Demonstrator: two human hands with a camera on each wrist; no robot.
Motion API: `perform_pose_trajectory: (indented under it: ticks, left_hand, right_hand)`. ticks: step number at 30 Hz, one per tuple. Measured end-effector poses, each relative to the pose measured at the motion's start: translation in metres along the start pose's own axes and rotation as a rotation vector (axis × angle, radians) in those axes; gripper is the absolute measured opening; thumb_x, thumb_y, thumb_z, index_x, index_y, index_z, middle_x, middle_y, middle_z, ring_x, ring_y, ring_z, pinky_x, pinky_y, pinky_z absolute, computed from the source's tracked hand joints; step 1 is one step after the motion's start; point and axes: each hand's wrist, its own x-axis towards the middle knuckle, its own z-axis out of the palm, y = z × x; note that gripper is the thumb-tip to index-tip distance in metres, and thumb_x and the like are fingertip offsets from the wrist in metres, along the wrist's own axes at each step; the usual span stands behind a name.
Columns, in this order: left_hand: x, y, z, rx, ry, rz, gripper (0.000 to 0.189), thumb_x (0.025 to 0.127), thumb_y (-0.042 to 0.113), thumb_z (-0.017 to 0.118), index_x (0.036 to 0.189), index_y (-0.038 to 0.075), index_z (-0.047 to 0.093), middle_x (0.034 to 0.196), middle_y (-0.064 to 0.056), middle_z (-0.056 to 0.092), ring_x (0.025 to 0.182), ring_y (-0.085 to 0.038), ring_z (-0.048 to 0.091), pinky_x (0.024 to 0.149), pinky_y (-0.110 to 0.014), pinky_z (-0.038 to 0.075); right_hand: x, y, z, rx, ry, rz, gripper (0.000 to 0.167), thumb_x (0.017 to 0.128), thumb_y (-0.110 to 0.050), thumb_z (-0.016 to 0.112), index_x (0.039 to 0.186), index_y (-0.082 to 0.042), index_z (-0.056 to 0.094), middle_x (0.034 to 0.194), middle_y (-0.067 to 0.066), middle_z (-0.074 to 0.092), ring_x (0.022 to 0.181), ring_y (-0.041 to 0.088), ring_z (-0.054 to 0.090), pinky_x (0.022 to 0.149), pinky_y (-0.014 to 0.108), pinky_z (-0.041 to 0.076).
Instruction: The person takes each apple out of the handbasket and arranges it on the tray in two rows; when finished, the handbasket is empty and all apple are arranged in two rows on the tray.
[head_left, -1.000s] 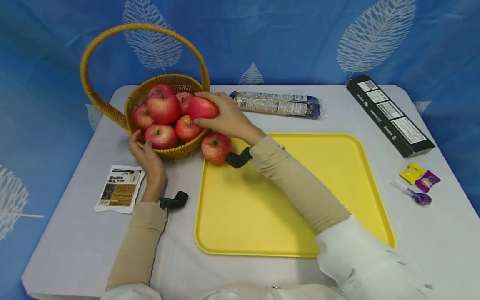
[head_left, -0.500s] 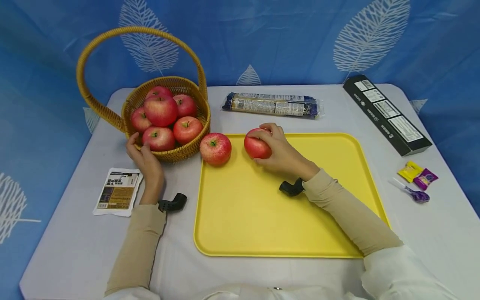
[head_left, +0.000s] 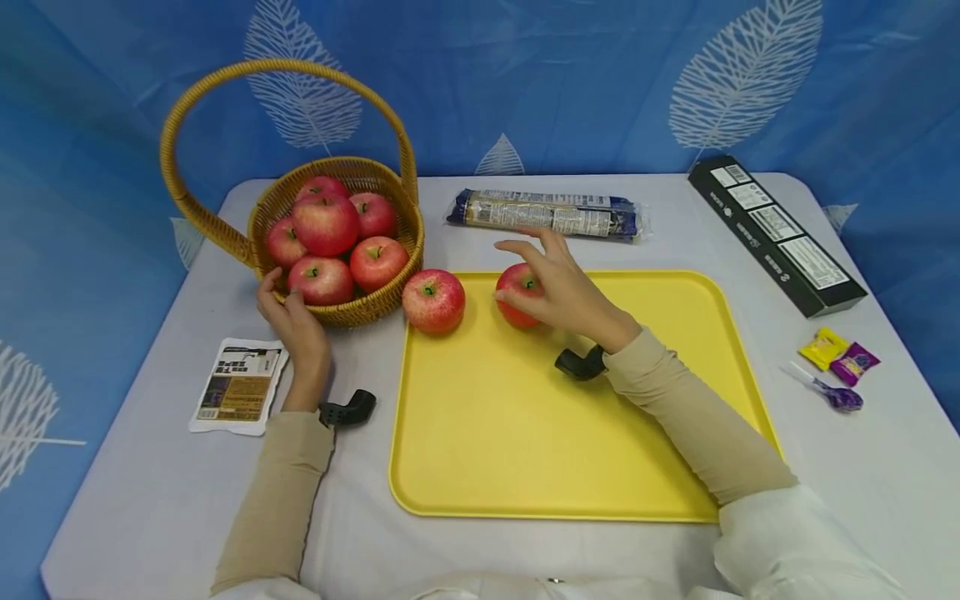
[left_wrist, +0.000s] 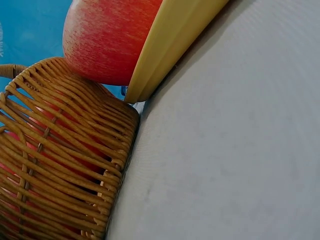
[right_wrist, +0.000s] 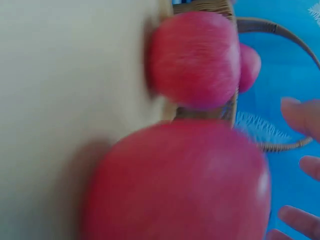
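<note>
The wicker basket [head_left: 360, 308] with several red apples [head_left: 326, 223] in it stands at the back left. My left hand [head_left: 302, 337] holds its front rim, fingers outside and thumb at the edge. One apple [head_left: 433, 302] rests at the back left corner of the yellow tray [head_left: 525, 450], close against the basket. Another apple [head_left: 517, 283] sits on the tray's back part, partly behind my right hand [head_left: 562, 287]. The fingers of that hand are spread and lifted off the apple; fingertips [right_wrist: 295, 220] show apart from it in the right wrist view. The left wrist view leaves my left hand unseen.
Behind the tray lies a long plastic-wrapped package [head_left: 547, 215]. A black box [head_left: 776, 237] is at the back right, with yellow and purple candies [head_left: 840, 354] and a lollipop [head_left: 840, 396] nearer. A flat white packet [head_left: 240, 386] lies front left of the basket.
My right hand has carried an apple from the basket rightward to the tray and let it go, its fingers now spreading above. My left hand has stayed on the basket rim.
</note>
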Motion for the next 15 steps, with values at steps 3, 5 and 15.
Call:
perform_pose_trajectory:
  ticks: [3,5,15]
  left_hand:
    - [-0.001,0.003,-0.001,0.004,0.006,0.008,0.041,0.084,0.000,0.032,0.124,-0.005,0.038,0.121,-0.004,0.034,0.123,-0.018,0.032,0.104,-0.021,0.021]
    - [-0.001,0.002,-0.001,0.001,0.008,0.010,0.041,0.083,0.000,0.032,0.124,-0.005,0.039,0.121,-0.004,0.034,0.123,-0.017,0.032,0.104,-0.021,0.021]
    - [-0.001,-0.001,0.000,-0.006,-0.006,0.016,0.042,0.083,0.000,0.032,0.124,-0.005,0.038,0.122,-0.006,0.034,0.122,-0.016,0.032,0.105,-0.022,0.021]
  right_hand:
    - [0.026,-0.013,0.008,0.066,0.007,-0.016,0.055,0.083,-0.036,0.062,0.131,-0.018,0.043,0.135,0.009,0.036,0.126,0.023,0.030,0.102,0.044,0.031]
    - [0.046,-0.023,0.017,0.100,-0.008,-0.018,0.055,0.084,-0.036,0.060,0.132,-0.017,0.042,0.131,0.007,0.040,0.123,0.020,0.034,0.102,0.040,0.032]
    - [0.136,-0.069,0.065,0.223,-0.157,0.028,0.077,0.080,-0.051,0.058,0.142,-0.023,0.022,0.141,0.003,0.030,0.129,0.015,0.032,0.105,0.030,0.030]
